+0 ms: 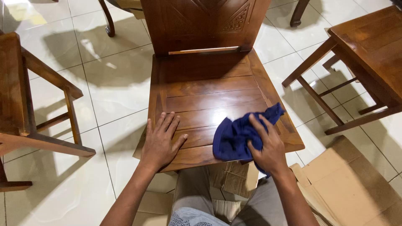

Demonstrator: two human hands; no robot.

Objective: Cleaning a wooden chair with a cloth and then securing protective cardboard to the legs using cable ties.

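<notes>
While the left hand (161, 140) lies flat, fingers spread, on the wooden chair seat (209, 90), the right hand (268, 146) presses a bunched blue cloth (234, 136) beside it, fingers curled over the fabric.

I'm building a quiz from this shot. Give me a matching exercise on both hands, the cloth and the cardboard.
1. left hand
2. right hand
3. blue cloth
4. cardboard

a. lies on the tiled floor
b. flat on the chair seat, holding nothing
c. bunched on the seat's front right
d. presses on the cloth

Pairs: 1-b, 2-d, 3-c, 4-a
</notes>
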